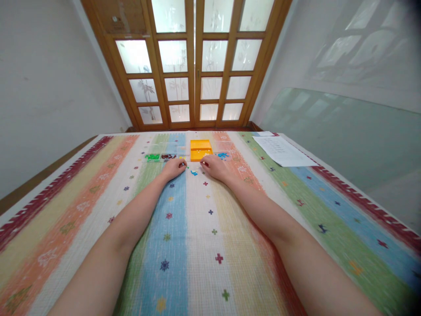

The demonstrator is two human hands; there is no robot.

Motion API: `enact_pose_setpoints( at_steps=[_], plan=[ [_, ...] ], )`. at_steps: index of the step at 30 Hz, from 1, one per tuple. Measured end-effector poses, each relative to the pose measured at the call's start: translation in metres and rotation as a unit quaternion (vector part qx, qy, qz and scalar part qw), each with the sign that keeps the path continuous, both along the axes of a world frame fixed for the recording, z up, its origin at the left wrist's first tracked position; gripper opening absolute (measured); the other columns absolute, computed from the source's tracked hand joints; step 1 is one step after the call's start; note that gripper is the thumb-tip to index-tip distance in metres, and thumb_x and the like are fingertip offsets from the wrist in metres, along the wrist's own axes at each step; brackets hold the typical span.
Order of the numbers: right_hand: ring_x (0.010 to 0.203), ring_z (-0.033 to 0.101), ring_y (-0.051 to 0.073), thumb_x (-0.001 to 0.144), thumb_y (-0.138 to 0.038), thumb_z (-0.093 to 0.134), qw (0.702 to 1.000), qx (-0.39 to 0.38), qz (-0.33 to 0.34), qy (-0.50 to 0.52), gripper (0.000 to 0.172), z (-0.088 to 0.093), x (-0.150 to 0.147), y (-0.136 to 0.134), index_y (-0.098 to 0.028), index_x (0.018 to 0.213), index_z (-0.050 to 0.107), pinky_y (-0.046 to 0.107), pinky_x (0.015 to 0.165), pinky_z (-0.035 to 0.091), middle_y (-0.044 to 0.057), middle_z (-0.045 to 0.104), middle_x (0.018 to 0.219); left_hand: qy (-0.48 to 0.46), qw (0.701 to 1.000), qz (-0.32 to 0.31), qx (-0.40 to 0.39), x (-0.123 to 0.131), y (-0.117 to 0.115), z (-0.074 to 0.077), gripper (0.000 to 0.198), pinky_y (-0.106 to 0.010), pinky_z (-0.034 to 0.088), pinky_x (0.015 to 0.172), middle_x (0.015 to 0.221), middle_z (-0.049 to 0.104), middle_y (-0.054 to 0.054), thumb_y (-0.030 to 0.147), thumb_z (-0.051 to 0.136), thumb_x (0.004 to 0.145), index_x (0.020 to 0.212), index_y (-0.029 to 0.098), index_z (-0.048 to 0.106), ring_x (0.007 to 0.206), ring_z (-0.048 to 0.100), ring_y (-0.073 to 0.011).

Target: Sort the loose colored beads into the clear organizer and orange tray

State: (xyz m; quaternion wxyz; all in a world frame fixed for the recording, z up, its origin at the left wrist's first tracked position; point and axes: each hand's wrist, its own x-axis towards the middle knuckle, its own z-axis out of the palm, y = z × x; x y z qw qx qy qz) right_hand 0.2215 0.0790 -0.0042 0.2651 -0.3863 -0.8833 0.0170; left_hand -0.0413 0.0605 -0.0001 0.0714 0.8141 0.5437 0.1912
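My left hand rests on the cloth with its fingers curled together near a small green piece; what they hold, if anything, is too small to make out. Curled too, my right hand lies in front of an open yellow box, its fingertips pinched on something I cannot make out. Between the hands are small blue pieces. Clear trays behind them hold green pieces, dark brown pieces, yellow pieces and blue pieces. Small pale pieces lie in the yellow box.
A striped tablecloth with small printed figures covers the table. White printed sheets lie at the back right. Beyond the far edge stand wood-framed glass doors, and a glass panel leans along the right wall.
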Motion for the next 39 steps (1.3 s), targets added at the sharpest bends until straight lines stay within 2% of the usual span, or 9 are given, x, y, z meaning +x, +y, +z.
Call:
enact_pose_setpoints(
  at_steps=[4,8,11,16,21,26,32,39],
  plan=[
    [0.093,0.062,0.022,0.096,-0.023,0.058,0.994,-0.021,0.09,-0.06,0.017,0.003,-0.006,-0.01,-0.02,0.099,0.075,0.031,0.084,0.041,0.008,0.074,0.098,-0.005,1.0,0.011,0.018,0.0,0.001,-0.001,0.024,-0.03,0.045,0.078,0.086,0.073,-0.006,0.028,0.057,0.091,0.101,0.021,0.077,0.082,0.065,-0.0211],
    [0.09,0.062,0.02,0.094,-0.022,0.062,0.989,-0.052,0.122,-0.07,0.015,0.007,-0.009,-0.017,-0.021,0.103,0.075,0.028,0.079,0.039,0.006,0.074,0.097,-0.034,0.995,0.081,0.044,-0.007,0.003,0.004,0.025,-0.03,0.044,0.076,0.084,0.072,-0.005,0.03,0.056,0.092,0.105,0.021,0.076,0.081,0.064,-0.0212],
    [0.087,0.062,0.019,0.094,-0.024,0.064,0.987,-0.064,0.129,-0.071,0.014,0.008,-0.009,-0.018,-0.021,0.103,0.074,0.027,0.076,0.039,0.005,0.074,0.096,-0.079,0.982,0.158,0.064,-0.019,0.005,0.009,0.027,-0.03,0.042,0.073,0.082,0.071,-0.005,0.03,0.053,0.094,0.107,0.021,0.075,0.079,0.064,-0.0211],
    [0.085,0.062,0.018,0.096,-0.024,0.062,0.987,-0.078,0.123,-0.063,0.014,0.007,-0.009,-0.017,-0.02,0.099,0.075,0.026,0.074,0.039,0.006,0.074,0.095,-0.131,0.94,0.294,0.11,-0.048,0.012,0.009,0.028,-0.03,0.039,0.07,0.083,0.071,-0.005,0.032,0.051,0.095,0.107,0.021,0.074,0.077,0.062,-0.0214],
    [0.083,0.06,0.017,0.095,-0.023,0.063,0.99,-0.078,0.106,-0.052,0.012,0.004,-0.008,-0.015,-0.02,0.096,0.074,0.026,0.074,0.038,0.005,0.073,0.094,-0.138,0.91,0.372,0.125,-0.074,0.017,0.003,0.026,-0.031,0.038,0.07,0.085,0.072,-0.005,0.033,0.053,0.093,0.105,0.023,0.074,0.08,0.063,-0.0237],
    [0.084,0.06,0.018,0.094,-0.027,0.063,0.994,-0.062,0.08,-0.042,0.012,0.003,-0.005,-0.012,-0.02,0.096,0.073,0.027,0.074,0.038,0.005,0.072,0.093,-0.143,0.889,0.417,0.124,-0.086,0.016,0.005,0.027,-0.033,0.04,0.076,0.091,0.074,-0.007,0.033,0.053,0.093,0.106,0.023,0.074,0.086,0.065,-0.0257],
    [0.086,0.06,0.018,0.094,-0.027,0.063,0.995,-0.059,0.066,-0.04,0.011,0.0,-0.005,-0.009,-0.02,0.097,0.072,0.027,0.075,0.038,0.005,0.072,0.093,-0.16,0.873,0.447,0.11,-0.086,0.014,0.009,0.027,-0.033,0.041,0.076,0.094,0.075,-0.007,0.034,0.054,0.094,0.108,0.024,0.073,0.09,0.066,-0.0258],
    [0.087,0.06,0.019,0.095,-0.024,0.06,0.998,-0.039,0.037,-0.015,0.013,0.0,0.0,-0.006,-0.02,0.101,0.072,0.028,0.079,0.039,0.005,0.071,0.093,-0.172,0.875,0.438,0.115,-0.086,0.013,0.007,0.026,-0.032,0.042,0.075,0.093,0.073,-0.007,0.036,0.053,0.094,0.106,0.023,0.072,0.087,0.065,-0.0249]
  ],
)
